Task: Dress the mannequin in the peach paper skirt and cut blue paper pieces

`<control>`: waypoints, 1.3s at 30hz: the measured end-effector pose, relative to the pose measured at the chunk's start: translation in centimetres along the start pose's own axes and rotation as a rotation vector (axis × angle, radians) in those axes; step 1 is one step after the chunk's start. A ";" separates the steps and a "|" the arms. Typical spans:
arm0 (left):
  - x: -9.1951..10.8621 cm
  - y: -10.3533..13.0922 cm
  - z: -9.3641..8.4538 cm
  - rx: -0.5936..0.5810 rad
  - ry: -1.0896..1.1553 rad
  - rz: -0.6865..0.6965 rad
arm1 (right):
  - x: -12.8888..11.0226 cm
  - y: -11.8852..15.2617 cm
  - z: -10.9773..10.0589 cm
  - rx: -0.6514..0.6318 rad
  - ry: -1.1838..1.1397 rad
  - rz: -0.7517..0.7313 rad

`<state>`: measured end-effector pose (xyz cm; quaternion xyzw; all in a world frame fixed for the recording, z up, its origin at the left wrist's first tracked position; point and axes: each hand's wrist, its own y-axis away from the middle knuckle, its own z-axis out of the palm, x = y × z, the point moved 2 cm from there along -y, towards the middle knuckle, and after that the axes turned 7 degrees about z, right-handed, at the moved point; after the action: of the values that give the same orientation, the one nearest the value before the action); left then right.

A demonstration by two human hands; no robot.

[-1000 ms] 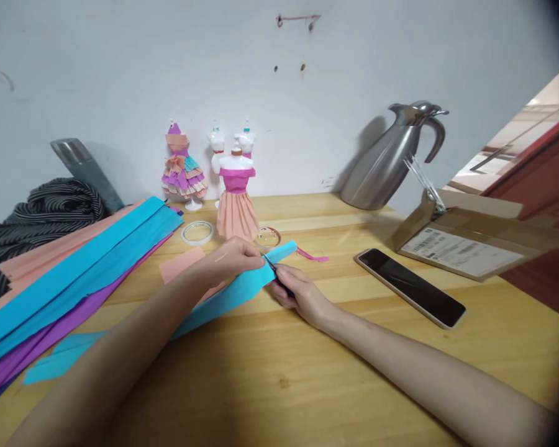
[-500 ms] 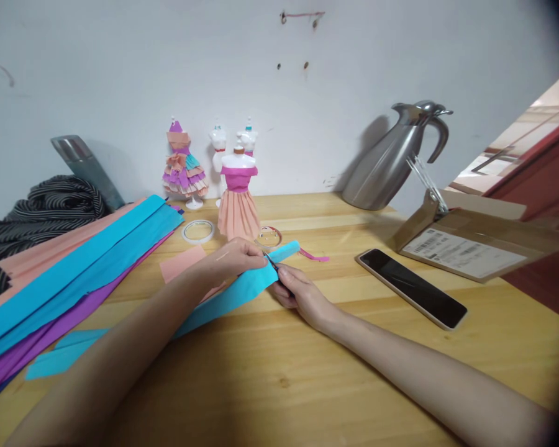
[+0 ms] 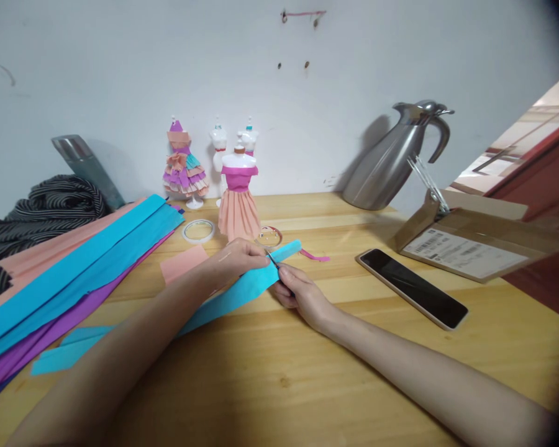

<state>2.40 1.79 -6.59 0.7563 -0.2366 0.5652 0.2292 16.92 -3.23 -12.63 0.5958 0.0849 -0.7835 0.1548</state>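
Over the middle of the table, my left hand (image 3: 243,256) is closed on a long blue crepe paper strip (image 3: 235,303), pinching it near its far end. My right hand (image 3: 302,293) grips small scissors (image 3: 273,260), whose blades lie across the strip close to my left fingertips. Past the blades, a narrow piece of the strip points up and to the right. Just behind my hands stands a mini dress form (image 3: 239,205) in a magenta top and pleated peach skirt. A peach paper piece (image 3: 182,262) lies partly under my left forearm.
Blue, peach and purple crepe paper sheets (image 3: 116,248) are stacked at the left beside striped cloth (image 3: 60,202). A tape roll (image 3: 199,231) lies near the dress forms. On the right are a phone (image 3: 412,288), a cardboard box (image 3: 466,245) and a steel jug (image 3: 391,158).
Both hands stay nearly in place at the blue strip. The strip's loose lower-left end has shifted slightly to the right.
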 end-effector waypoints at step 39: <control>2.2 0.9 -0.5 -0.057 -0.064 0.019 | 0.3 0.3 -0.1 -0.064 -0.081 -0.067</control>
<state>1.97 1.19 -4.28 0.7648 -0.2669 0.5360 0.2378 17.10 -3.54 -12.92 0.5551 0.1232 -0.8087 0.1507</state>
